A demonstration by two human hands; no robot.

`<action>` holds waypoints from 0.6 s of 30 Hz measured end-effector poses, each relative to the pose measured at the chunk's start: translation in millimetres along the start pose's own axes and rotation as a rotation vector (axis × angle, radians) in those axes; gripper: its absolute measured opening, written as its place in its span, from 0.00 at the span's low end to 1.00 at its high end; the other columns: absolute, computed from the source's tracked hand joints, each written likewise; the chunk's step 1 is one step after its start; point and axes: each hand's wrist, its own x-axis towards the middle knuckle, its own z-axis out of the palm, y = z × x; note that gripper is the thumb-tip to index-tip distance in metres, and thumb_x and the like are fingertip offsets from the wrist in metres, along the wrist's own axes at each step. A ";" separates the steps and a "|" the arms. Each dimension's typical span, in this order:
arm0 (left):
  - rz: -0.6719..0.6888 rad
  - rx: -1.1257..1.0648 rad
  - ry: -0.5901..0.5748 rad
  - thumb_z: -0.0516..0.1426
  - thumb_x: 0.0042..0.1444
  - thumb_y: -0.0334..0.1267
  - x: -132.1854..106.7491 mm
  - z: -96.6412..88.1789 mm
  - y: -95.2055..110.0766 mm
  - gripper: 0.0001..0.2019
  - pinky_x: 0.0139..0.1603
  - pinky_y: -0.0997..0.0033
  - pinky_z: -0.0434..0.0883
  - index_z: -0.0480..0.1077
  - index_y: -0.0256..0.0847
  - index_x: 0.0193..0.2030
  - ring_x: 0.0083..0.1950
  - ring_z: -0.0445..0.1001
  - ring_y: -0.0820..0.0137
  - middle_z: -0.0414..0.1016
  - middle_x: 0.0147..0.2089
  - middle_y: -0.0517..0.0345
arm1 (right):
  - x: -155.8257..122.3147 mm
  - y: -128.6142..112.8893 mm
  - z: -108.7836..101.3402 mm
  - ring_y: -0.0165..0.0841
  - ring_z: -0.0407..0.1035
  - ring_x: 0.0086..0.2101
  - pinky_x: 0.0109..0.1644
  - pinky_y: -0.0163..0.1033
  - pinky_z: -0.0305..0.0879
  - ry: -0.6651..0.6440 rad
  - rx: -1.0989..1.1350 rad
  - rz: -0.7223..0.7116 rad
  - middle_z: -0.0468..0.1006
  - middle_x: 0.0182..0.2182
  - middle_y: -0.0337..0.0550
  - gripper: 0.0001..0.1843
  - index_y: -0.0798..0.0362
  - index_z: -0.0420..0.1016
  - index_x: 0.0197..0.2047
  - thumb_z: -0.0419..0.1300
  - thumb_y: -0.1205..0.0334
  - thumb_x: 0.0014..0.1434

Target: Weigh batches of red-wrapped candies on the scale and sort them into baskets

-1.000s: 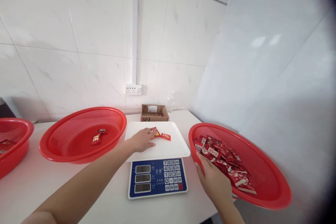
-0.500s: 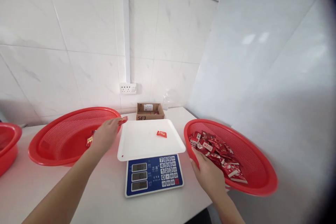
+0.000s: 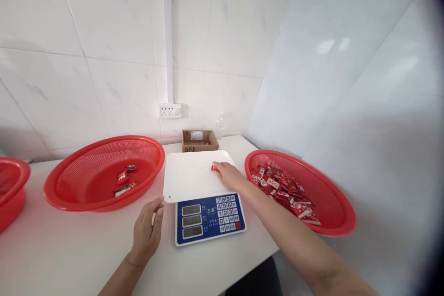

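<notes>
R hand (image 3: 227, 175) is over the right side of the white pan (image 3: 190, 171) of the scale (image 3: 210, 231), fingers drawn close tog. round one small red packet (image 3: 214, 167): gap narrow, packet's outer end showing past the fingertips. The packet is on the pan's right half, toward the back edge of the counter (image 3: 86, 245); can't tell if it's clear of the pan surface or resting on it. For a clean hold, prob. best to pinch lightly at the packet's end, w/o pressing down on the pan, & favour a straight lift over a drag, so nothing slips or jolts the scale

L hand (image 3: 148, 224) is just off the pan's near-left corner, fingers loosely curled, thumb a modest gap away, nothing visible in its grip; can't tell if a fingertip touches the pan rim. A tiny dark-red speck (image 3: 169, 197) sits in that same corner

Around: L basket (image 3: 90, 166), near the counter's back edge, has a few loose packets (image 3: 122, 177) inside; R basket (image 3: 333, 208), w/ a heap of packets (image 3: 280, 184), juts past the counter's right edge. Another basket (image 3: 14, 201) is cut off at far left. Small open carton (image 3: 203, 148) & clear bottle (image 3: 219, 128) stand behind the scale, by the back edge
</notes>
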 end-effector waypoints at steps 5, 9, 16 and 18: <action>-0.081 -0.064 0.043 0.46 0.62 0.41 2.4 -3.8 -6.2 0.13 0.34 0.71 0.73 0.68 0.38 0.44 0.35 0.75 0.69 0.75 0.35 0.53 | 27.9 -17.6 -15.5 0.45 0.68 0.48 0.48 0.43 0.62 -0.085 0.027 -0.031 0.74 0.48 0.55 0.20 0.57 0.70 0.53 0.54 0.68 0.57; -0.068 -0.095 0.008 0.46 0.62 0.40 0.5 -1.7 -3.7 0.13 0.34 0.71 0.73 0.68 0.39 0.44 0.37 0.75 0.69 0.75 0.35 0.53 | 49.0 -69.0 -35.7 0.36 0.72 0.39 0.41 0.37 0.64 -0.155 0.145 -0.177 0.78 0.43 0.45 0.20 0.51 0.71 0.53 0.59 0.61 0.56; -0.150 -0.143 0.001 0.46 0.62 0.44 -0.2 -3.1 -7.1 0.14 0.37 0.69 0.73 0.69 0.39 0.43 0.38 0.75 0.68 0.75 0.36 0.53 | 76.4 -127.0 -75.2 0.34 0.67 0.51 0.52 0.41 0.64 0.102 0.643 -0.343 0.69 0.55 0.52 0.30 0.51 0.57 0.64 0.57 0.55 0.59; -0.195 -0.152 0.012 0.46 0.61 0.45 0.0 -3.1 -10.1 0.15 0.37 0.68 0.73 0.69 0.39 0.43 0.37 0.75 0.68 0.75 0.36 0.52 | 75.8 -102.7 -80.5 0.34 0.66 0.52 0.54 0.43 0.62 0.118 0.596 -0.306 0.69 0.56 0.51 0.29 0.50 0.59 0.63 0.58 0.57 0.59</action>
